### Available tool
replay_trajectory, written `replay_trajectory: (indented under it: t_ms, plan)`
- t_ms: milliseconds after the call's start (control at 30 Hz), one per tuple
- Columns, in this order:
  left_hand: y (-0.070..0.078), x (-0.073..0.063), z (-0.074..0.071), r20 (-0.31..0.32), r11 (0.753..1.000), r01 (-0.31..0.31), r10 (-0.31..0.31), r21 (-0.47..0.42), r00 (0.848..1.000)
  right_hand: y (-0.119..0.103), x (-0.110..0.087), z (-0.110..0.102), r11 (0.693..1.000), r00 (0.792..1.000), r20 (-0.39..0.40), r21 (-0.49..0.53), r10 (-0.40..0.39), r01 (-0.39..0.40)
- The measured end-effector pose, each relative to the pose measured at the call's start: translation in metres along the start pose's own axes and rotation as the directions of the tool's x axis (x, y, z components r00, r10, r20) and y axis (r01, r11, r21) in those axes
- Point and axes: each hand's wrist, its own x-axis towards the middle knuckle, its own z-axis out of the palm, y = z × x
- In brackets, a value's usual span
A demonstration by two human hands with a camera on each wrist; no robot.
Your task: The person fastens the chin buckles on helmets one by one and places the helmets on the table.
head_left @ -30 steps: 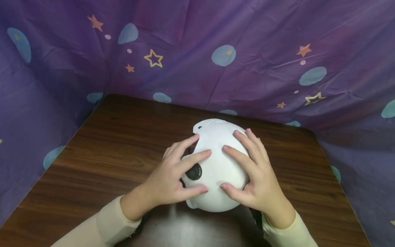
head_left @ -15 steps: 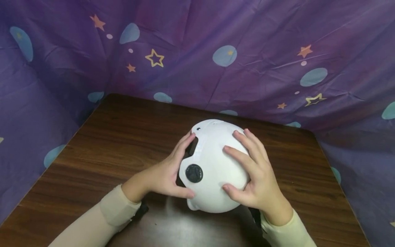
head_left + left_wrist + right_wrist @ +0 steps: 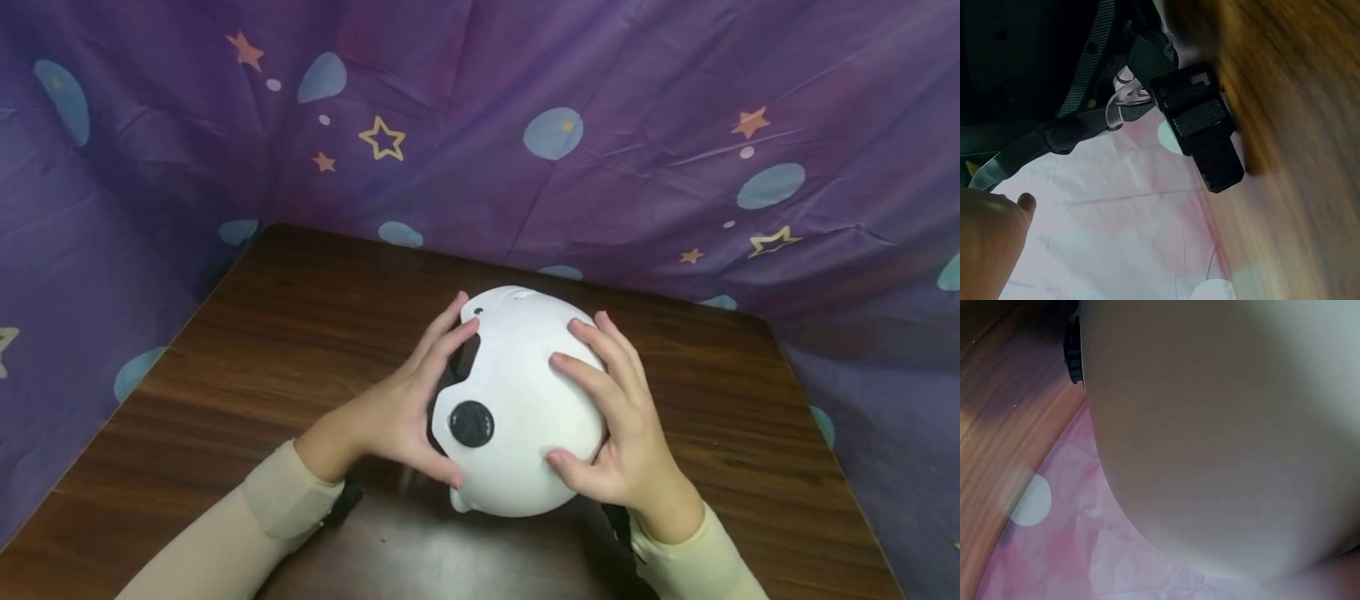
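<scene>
A white helmet [image 3: 517,400] lies on its side over the table, its open side facing left and its rounded shell to the right. The left hand [image 3: 405,408] grips the rim, thumb at the near edge and fingers at the far edge. Wrapped over the crown, the right hand [image 3: 626,425] holds the shell with spread, bent fingers. A round black disc [image 3: 472,423] sits on the helmet's side. Inside the left wrist view, dark chin straps [image 3: 1075,130] and a black buckle [image 3: 1200,112] hang from the opening. Shell [image 3: 1210,437] fills most of the right wrist view.
The dark wood table [image 3: 300,333] extends around the helmet on both sides. Behind it hangs a purple curtain [image 3: 465,167] printed with stars and blue ovals, close to the table's back edge.
The left hand has slid left off the shell's side onto the rim, uncovering the black disc. The helmet has turned slightly; the right hand keeps its hold.
</scene>
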Motion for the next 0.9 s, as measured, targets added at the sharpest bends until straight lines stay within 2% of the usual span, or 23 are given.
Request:
replay_trajectory:
  t_ms: [100,233,333,600,767,900]
  plan:
    - [0.003,0.002,-0.003,0.003,0.999,0.007,-0.007,0.045,1.000,0.001,-0.001,-0.001,1.000,1.000,0.004,0.002,0.007,-0.007]
    - [0.010,0.003,-0.009,0.017,0.989,0.013,-0.016,0.148,1.000,0.003,-0.001,-0.003,1.000,1.000,0.015,0.003,0.027,-0.027]
    - [0.016,0.004,-0.012,0.027,0.983,0.010,-0.015,0.185,1.000,0.004,-0.001,-0.003,0.999,0.999,0.021,0.012,0.038,-0.038]
    - [0.024,0.011,-0.005,0.017,0.989,-0.053,0.052,0.138,0.999,0.010,-0.003,-0.009,0.997,0.998,0.048,0.059,0.041,-0.044]
    - [0.030,0.014,0.003,0.001,0.986,-0.060,0.060,0.157,0.998,0.014,-0.006,-0.016,0.987,0.988,0.088,0.093,0.123,-0.132]
    - [0.035,0.017,0.008,-0.023,0.975,-0.071,0.077,0.212,0.997,0.015,-0.007,-0.022,0.966,0.967,0.131,0.107,0.220,-0.234]
